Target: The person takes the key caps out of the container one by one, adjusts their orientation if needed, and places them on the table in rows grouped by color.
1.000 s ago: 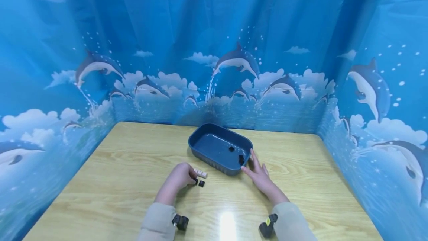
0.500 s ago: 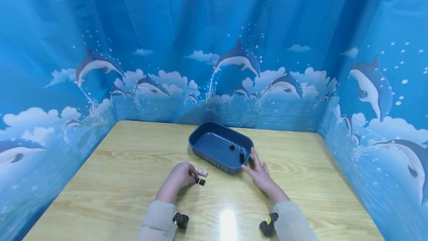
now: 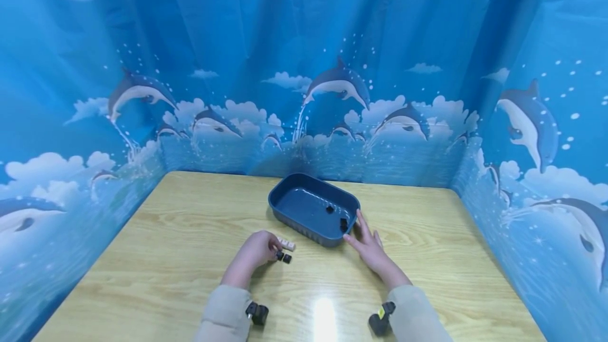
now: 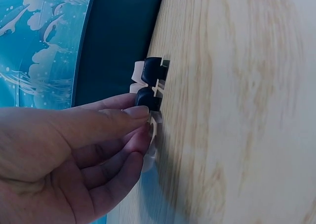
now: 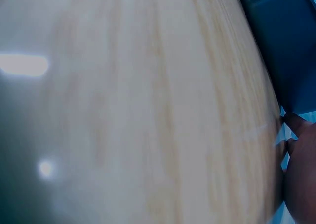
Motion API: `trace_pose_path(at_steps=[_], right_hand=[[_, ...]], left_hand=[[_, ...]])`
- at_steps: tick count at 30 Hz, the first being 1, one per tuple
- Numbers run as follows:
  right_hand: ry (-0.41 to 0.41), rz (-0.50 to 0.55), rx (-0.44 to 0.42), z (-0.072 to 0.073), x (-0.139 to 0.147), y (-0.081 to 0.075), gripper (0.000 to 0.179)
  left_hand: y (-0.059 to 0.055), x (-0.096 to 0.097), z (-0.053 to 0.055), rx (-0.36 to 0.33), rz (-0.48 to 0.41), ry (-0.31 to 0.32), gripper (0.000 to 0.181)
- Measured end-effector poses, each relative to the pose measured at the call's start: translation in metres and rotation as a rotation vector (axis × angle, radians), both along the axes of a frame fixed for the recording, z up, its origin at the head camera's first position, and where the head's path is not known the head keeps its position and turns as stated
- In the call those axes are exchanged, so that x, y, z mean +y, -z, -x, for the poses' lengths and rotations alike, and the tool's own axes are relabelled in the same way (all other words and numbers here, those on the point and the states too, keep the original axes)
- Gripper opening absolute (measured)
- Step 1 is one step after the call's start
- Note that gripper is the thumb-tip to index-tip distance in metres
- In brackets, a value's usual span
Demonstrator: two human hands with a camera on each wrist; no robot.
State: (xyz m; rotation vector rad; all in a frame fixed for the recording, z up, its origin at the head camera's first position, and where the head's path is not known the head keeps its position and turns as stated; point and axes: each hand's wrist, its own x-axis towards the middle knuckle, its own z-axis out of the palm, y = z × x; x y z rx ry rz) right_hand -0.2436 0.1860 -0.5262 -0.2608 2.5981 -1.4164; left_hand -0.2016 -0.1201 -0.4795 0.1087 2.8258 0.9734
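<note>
My left hand point(image 3: 260, 247) pinches a small black keycap point(image 4: 145, 99) between thumb and forefinger, low over the wooden table. Just beyond it stands a second black keycap point(image 4: 152, 70). In the head view that second one appears as a dark cube point(image 3: 287, 259) to the right of the fingers. Behind the pair lies a short row of white keycaps point(image 3: 288, 245), partly covered by the hand. A dark blue plastic basin point(image 3: 304, 233) holds a few black pieces point(image 3: 343, 224) at its right end. Fingers extended, my right hand point(image 3: 370, 251) touches the basin's near right corner.
The light wooden table point(image 3: 190, 215) extends to both sides and in front of the basin. Blue curtains point(image 3: 285, 25) with dolphins close off the back and sides. Each wrist carries a small black camera point(image 3: 257, 313).
The keycap at my left fingertips has shifted slightly right, closer to the other black one. My right hand stays at the basin's corner. The head view has shifted a little.
</note>
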Motion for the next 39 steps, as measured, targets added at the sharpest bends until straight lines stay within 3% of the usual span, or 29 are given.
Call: trace_pose_path(at_steps=[11,25,32,39], right_hand=[[0.0,-0.012,0.002,0.0,0.0,0.002,0.085],[0.013,0.003,-0.009,0.0,0.001,0.003,0.087],[0.013,0.007,0.002,0.001,0.001,0.004,0.086],[0.009,0.007,0.006,0.0,0.001,0.004,0.086]], left_hand=[[-0.001,0.002,0.003,-0.034,0.001,-0.028,0.024],[0.0,0.003,0.003,-0.012,0.016,0.001,0.026],[-0.019,0.0,0.006,0.018,0.054,0.034,0.024],[-0.05,0.009,0.023,0.005,0.141,0.089,0.02]])
